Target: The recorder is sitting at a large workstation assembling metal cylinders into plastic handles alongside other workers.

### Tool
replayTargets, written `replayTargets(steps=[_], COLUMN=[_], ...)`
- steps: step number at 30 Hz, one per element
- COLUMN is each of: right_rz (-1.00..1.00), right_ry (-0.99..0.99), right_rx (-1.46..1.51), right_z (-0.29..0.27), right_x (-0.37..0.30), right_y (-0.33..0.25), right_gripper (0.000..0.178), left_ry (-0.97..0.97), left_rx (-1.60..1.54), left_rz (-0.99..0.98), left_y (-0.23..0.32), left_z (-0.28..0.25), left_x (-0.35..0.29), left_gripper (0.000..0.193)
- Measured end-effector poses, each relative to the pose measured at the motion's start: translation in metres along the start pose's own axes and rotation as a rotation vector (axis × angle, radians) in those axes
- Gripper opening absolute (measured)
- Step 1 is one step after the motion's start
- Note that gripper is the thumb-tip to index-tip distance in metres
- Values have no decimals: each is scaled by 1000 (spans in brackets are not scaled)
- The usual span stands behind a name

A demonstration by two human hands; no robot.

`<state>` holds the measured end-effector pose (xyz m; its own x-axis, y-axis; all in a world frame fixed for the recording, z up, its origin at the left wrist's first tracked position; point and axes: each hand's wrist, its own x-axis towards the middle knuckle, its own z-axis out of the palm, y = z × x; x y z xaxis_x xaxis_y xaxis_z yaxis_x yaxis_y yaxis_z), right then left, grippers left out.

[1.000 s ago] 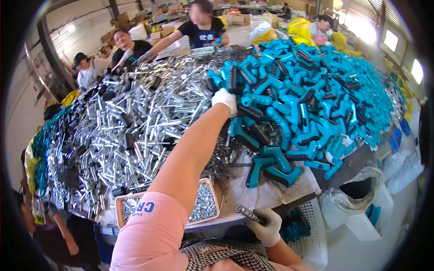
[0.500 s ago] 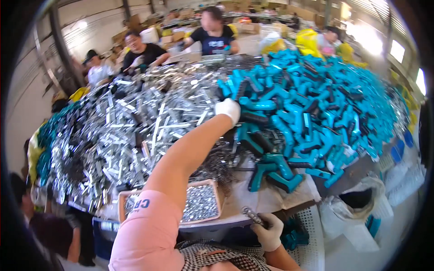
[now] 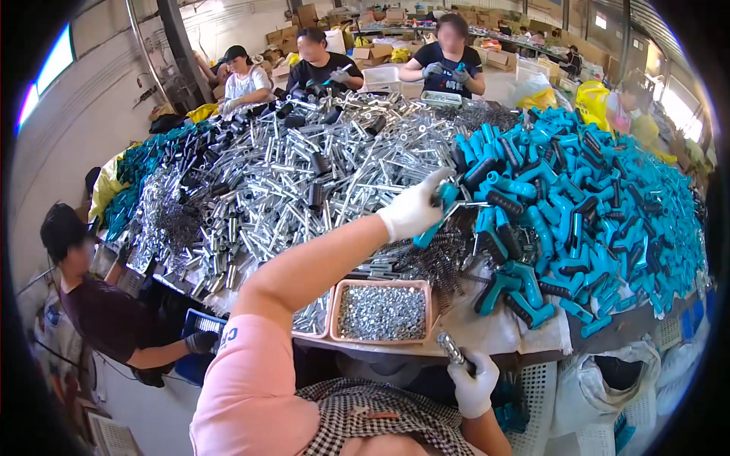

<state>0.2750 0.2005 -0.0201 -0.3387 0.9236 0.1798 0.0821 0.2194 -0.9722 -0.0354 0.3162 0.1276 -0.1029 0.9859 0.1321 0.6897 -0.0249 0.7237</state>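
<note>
My left hand (image 3: pixel 414 211), in a white glove, is stretched out over the loaded table and closed on a teal pistol-shaped handle (image 3: pixel 436 228). Its index finger points away from the others. A thin shiny rod shows beside the handle; I cannot tell whether it is attached. Right of that hand spreads a heap of teal handles with black grips (image 3: pixel 563 197); to its left lies a heap of silver metal tubes (image 3: pixel 304 167). Dark coil springs (image 3: pixel 437 266) lie just below. Near the table's front edge, my gloved right hand (image 3: pixel 475 382) grips a short silver metal tube (image 3: pixel 450 348), tilted upward.
A pink tray (image 3: pixel 432 311) of small metal parts sits at the front edge, with another beside it, partly behind my arm. Several people work across the table, and a person (image 3: pixel 106 304) is at the left. White perforated crates (image 3: pixel 536 395) and a white sack (image 3: pixel 608 380) stand low right.
My left hand has come off the edge of the teal heap with a teal handle in it. The view has turned, shifting the scene rightward. My right hand still holds the metal tube.
</note>
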Motion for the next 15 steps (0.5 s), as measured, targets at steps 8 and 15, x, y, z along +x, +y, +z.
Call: replayTargets(steps=[8,15], right_rz=[-114,-228], right_ry=[-124,-305], right_rx=[-139,-178], right_z=[30,62], right_x=[-9,-7], right_y=[-13,-48], right_gripper=[33,33], left_ry=[303,410], left_rx=[-1238,-1205], left_rz=[-359,-462], left_y=[-31,-42], left_z=[-4,13], left_x=[-178,-265], left_gripper=[47,31])
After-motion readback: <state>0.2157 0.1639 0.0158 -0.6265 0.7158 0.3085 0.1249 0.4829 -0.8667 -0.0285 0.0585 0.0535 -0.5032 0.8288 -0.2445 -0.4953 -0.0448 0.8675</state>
